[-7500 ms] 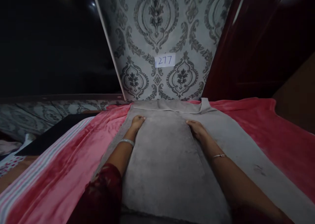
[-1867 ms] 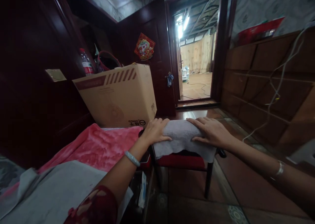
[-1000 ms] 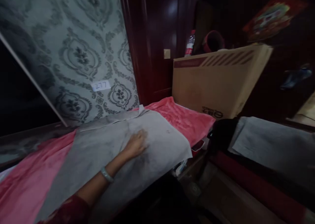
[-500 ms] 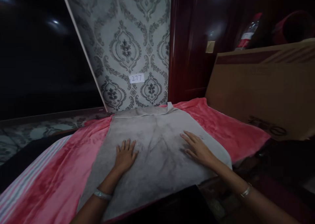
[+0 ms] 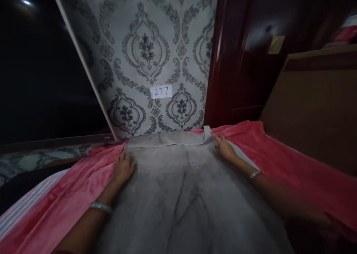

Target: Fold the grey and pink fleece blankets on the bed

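I have one grey cloth (image 5: 156, 172) before me, spread over the pink blanket (image 5: 92, 179) from its far edge down toward the near one, which runs out of my view. I'd judge the spreading mostly done: one strip (image 5: 167, 138) along the far side looks turned back, though I can't tell whether it is a separate layer. What is left, as far as I can see, is the creasing down the middle and one end tab (image 5: 206, 134) standing up at the strip's right end. My left hand (image 5: 122, 168) touches the cloth's left edge, near its far corner, fingers loosely bent; I can't tell whether they pinch the fabric. My right hand (image 5: 225, 149) is just beside the tab, forefinger stretched toward it, and whether thumb and fingers close on anything is hidden from me. I count two hands, one bangle on each wrist. Pink shows on both sides of the grey; I can't say if it is all one blanket. Past its left edge lies one striped cloth (image 5: 30, 200). Beyond the far edge I see one card (image 5: 161, 92) reading 277, one dark screen (image 5: 41, 79) and, rightward, one cardboard box (image 5: 312, 112).
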The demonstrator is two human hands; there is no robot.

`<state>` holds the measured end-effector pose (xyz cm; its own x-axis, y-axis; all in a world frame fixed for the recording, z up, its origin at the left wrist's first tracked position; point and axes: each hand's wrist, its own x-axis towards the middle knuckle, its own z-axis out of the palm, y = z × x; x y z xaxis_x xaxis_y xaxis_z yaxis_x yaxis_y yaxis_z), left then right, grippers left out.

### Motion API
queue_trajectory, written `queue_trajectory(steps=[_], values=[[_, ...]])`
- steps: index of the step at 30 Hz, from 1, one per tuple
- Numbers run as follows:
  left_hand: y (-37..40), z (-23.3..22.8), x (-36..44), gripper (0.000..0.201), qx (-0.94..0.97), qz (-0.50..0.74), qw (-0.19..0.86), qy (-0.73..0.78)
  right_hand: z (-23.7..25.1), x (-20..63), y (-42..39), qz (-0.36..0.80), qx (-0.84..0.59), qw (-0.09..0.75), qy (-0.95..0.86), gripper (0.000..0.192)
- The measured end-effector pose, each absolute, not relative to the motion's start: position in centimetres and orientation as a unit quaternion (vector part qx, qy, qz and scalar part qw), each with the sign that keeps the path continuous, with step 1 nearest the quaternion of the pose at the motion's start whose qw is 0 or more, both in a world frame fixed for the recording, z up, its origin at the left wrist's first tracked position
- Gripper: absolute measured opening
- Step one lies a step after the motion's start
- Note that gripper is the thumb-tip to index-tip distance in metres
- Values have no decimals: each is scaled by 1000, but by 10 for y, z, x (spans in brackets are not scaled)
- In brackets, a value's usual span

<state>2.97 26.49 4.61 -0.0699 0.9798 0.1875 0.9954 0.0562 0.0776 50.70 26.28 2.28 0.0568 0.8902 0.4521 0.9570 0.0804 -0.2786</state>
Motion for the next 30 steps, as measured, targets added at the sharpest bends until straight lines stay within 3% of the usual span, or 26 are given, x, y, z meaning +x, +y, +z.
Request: queue_trajectory(steps=[3,5,8,11,14,18,23,25,30], values=[[285,37,30,59,-617,-109,45,-778,19,512,299,-84,-657,209,-720,69],[289,30,32,59,-597,-114,60,-792,19,515,321,-71,-649,183,-735,51],[290,22,32,59,-593,-132,59,-792,33,520,359,-71,-665,257,-697,34],[293,20,25,58,-593,-166,52,-786,59,524,401,-100,-669,409,-613,35],[300,20,14,59,-576,-214,35,-789,78,520,433,-81,-688,469,-548,37],[310,17,-2,61,-546,-292,-18,-785,65,505,448,-40,-697,461,-548,47],[316,14,-10,61,-507,-340,-88,-788,19,515,430,-103,-606,449,-649,63],[314,16,-7,61,-520,-330,-59,-786,1,538,416,-120,-596,454,-651,64],[309,16,4,49,-613,-251,134,-738,-35,588,378,-83,-703,420,-567,59]])
